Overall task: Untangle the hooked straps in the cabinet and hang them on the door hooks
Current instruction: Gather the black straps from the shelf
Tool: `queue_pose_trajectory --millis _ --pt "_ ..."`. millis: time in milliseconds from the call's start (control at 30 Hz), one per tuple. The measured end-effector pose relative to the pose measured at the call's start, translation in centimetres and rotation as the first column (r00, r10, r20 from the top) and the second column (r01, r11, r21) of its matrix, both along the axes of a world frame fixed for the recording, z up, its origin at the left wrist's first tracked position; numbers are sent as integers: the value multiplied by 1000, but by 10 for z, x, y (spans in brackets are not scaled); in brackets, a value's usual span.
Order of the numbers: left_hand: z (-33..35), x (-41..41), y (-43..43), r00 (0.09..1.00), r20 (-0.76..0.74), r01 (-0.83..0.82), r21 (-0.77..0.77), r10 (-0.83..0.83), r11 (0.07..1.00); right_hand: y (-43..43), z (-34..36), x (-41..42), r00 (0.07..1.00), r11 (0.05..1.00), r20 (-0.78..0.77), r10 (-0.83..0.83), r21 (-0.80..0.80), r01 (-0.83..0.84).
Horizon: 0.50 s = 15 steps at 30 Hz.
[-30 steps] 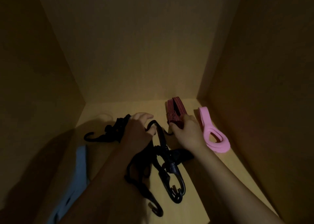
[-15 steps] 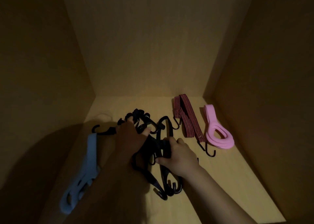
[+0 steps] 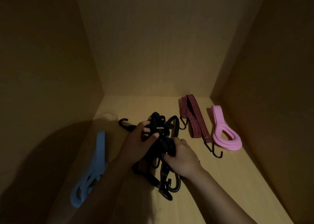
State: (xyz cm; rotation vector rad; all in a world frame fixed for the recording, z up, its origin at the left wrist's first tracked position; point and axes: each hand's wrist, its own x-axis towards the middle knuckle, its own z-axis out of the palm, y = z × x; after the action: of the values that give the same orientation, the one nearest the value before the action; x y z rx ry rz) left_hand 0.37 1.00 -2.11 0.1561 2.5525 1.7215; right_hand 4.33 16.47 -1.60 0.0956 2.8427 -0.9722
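The left hand curls its fingers into the upper loops of the black strap tangle on the cabinet floor; the right hand grips its middle. Pulling hard may tighten the knot, or swing hooks into the striped strap nearby.

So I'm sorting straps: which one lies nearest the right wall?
The pink strap, looped by the right wall; the red striped strap lies just left of it, the blue strap far left.
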Motion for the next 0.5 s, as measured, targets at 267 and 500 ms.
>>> queue_pose_trajectory --millis 267,500 --pt "-1 4 -40 918 -334 -302 -233 215 924 -2 12 4 997 986 -76 3 164 10" --pt "-7 -2 -61 925 -45 -330 -588 377 738 -43 25 -6 934 994 -345 96 76 -74"
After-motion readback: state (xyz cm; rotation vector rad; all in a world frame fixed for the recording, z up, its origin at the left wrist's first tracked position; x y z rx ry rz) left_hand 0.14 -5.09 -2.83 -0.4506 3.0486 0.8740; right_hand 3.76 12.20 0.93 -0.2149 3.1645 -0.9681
